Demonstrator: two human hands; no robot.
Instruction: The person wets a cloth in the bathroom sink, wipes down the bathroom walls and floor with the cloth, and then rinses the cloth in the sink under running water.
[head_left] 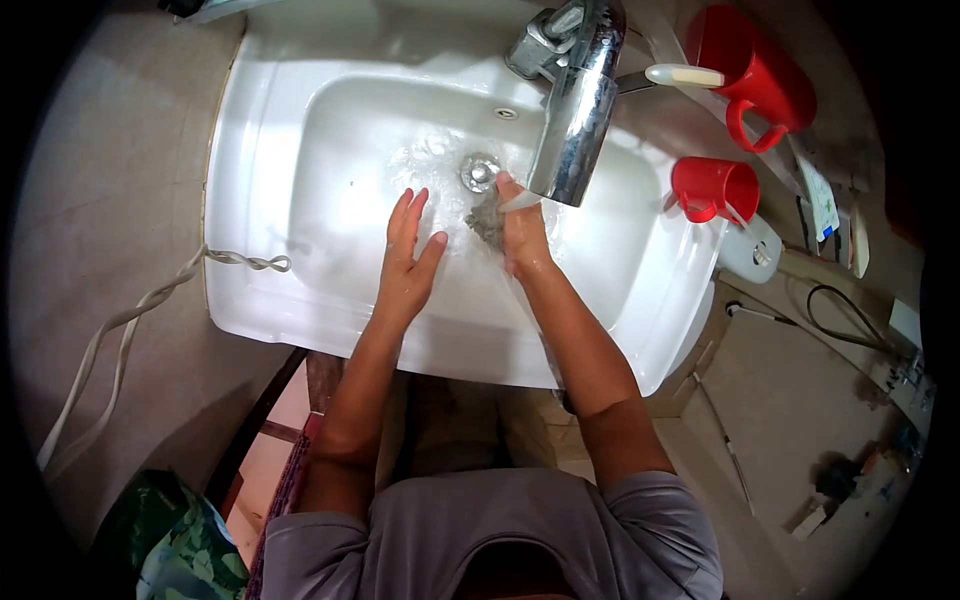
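Both my hands are in a white sink (330,180) with water splashing in its basin. My left hand (408,250) is held over the basin, thumb apart from the fingers, holding nothing. Below the spout of a chrome tap (580,125), my right hand (522,228) is wet, its fingers stretched out toward the metal drain (480,172). Water runs over it. Beside this hand is a dark grey patch; I cannot tell whether it is shadow or something in the water. The two hands are apart.
A small red mug (700,185) stands on the sink's right rim, with a larger red jug (765,85) behind it. The tap's lever (685,76) points right. A twisted pale cord (150,300) reaches the left rim. Green patterned fabric (185,545) lies lower left.
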